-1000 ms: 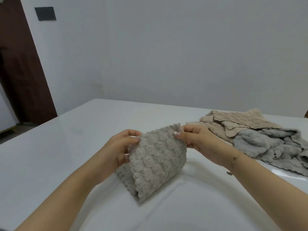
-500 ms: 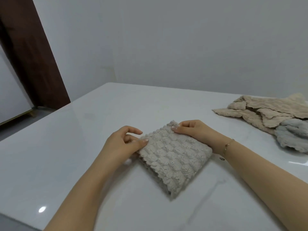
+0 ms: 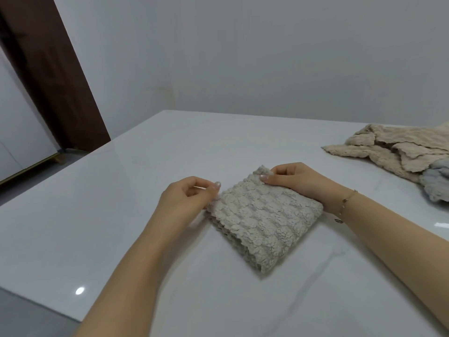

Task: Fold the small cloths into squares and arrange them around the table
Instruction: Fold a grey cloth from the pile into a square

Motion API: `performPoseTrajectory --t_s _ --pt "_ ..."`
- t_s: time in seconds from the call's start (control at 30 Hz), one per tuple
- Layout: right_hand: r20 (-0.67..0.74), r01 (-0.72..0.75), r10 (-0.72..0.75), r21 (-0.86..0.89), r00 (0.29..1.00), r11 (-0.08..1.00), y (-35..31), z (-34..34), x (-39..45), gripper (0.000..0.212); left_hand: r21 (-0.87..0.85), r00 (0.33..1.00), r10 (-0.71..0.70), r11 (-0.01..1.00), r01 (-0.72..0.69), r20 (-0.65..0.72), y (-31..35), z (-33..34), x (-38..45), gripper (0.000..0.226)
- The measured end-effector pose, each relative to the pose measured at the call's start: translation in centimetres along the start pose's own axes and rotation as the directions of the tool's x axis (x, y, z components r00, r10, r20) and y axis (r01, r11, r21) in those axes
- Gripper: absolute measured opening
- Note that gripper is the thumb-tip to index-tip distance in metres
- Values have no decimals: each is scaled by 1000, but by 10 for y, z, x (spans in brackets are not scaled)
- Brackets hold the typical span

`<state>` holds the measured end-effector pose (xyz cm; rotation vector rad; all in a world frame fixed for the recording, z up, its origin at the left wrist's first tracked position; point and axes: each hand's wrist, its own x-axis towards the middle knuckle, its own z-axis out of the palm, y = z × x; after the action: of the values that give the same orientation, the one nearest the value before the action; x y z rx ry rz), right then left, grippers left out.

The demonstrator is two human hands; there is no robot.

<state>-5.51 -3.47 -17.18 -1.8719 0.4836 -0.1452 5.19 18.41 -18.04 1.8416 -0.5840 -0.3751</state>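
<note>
Head view, tilted down across a glossy white table [image 3: 121, 215] faintly veined like marble. Centre frame: folded grey-beige cloth [image 3: 264, 220], nubby and scallop-edged, lying flat on the tabletop as a rough square turned diamond-wise, layered edges facing lower left. Left hand [image 3: 187, 203] at the cloth's left corner, fingers curled, thumb and forefinger pinching the corner's edge. Right hand [image 3: 294, 181] at the upper corner, thumb on top of the fabric and curled fingers tucked behind, pinching that corner too, with the wrist lying along the cloth's upper-right side. Thin gold bracelet [image 3: 345, 205] with small charms on the right wrist. Both forearms bare, reaching in from the bottom of the frame. Right edge of the frame: heap of unfolded cloths, well apart from the folded one — beige cloths [image 3: 388, 149] spread loosely on top and toward the back, a blue-grey cloth [image 3: 437, 183] bunched just below them, partly cut off by the frame. Upper half: plain pale wall [image 3: 267, 57]. Upper left: dark brown door frame [image 3: 48, 69] slanting down, with a pale panel [image 3: 17, 132] and a strip of floor beside it. Bright spot of reflected light [image 3: 79, 290] on the table, lower left.
</note>
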Motion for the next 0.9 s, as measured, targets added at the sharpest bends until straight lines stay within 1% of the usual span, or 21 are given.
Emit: performPoseTrajectory --t_s 0.1,0.2,0.23,0.3,0.33,0.37,0.4,0.43,0.47,0.5,0.53,0.57,0.63,0.67,0.7,0.77,0.9 --pt "-22 3 -3 -15 1000 1000 1 1 0 20 66 998 34 997 -37 43 -3 4 -3 16" --pt "-15 -28 28 32 999 999 0 -1 -2 21 200 995 83 975 -93 58 -6 7 -3 18" --pt "-7 -53 54 91 999 994 0 -4 -4 23 222 994 90 970 -100 58 -5 8 -4 18" --pt "8 -94 95 272 995 958 -1 -11 -13 30 223 995 99 969 -103 27 -2 11 -7 17" --pt "4 -86 90 340 996 937 0 -15 -20 33 221 994 111 969 -108 -3 1 13 -9 18" --pt "-18 -55 66 350 998 935 2 -19 -27 32 263 987 159 954 -143 -39 5 17 -12 20" --pt "-53 -16 34 303 998 953 5 -24 -35 31 346 969 242 915 -209 -55 11 21 -15 23" --pt "-86 20 0 233 996 972 9 -29 -43 30 418 943 332 861 -289 -31 18 27 -19 26" --pt "-104 45 -27 172 994 984 12 -32 -52 30 453 915 403 811 -370 26 27 34 -23 27" --pt "-105 53 -39 137 994 989 14 -35 -60 29 469 893 437 769 -435 110 37 43 -28 28" --pt "-91 50 -40 114 995 992 16 -36 -67 28 493 876 438 727 -477 202 43 53 -30 29" --pt "-73 45 -39 88 997 995 18 -35 -72 27 535 866 410 681 -500 287 46 64 -31 33" --pt "-58 61 -58 50 997 997 21 -31 -79 25 631 869 276 602 -489 411 42 82 -29 44" --pt "-66 82 -78 59 995 995 22 -29 -79 24 678 875 192 566 -468 444 36 88 -27 48" --pt "-80 99 -92 82 993 992 24 -27 -79 25 715 881 133 534 -450 455 30 92 -25 50" --pt "-90 108 -97 118 991 987 25 -29 -78 27 748 890 97 505 -431 446 22 95 -23 51" --pt "-64 47 -46 18 997 999 25 -36 -77 29 758 895 99 496 -423 435 20 97 -25 51"
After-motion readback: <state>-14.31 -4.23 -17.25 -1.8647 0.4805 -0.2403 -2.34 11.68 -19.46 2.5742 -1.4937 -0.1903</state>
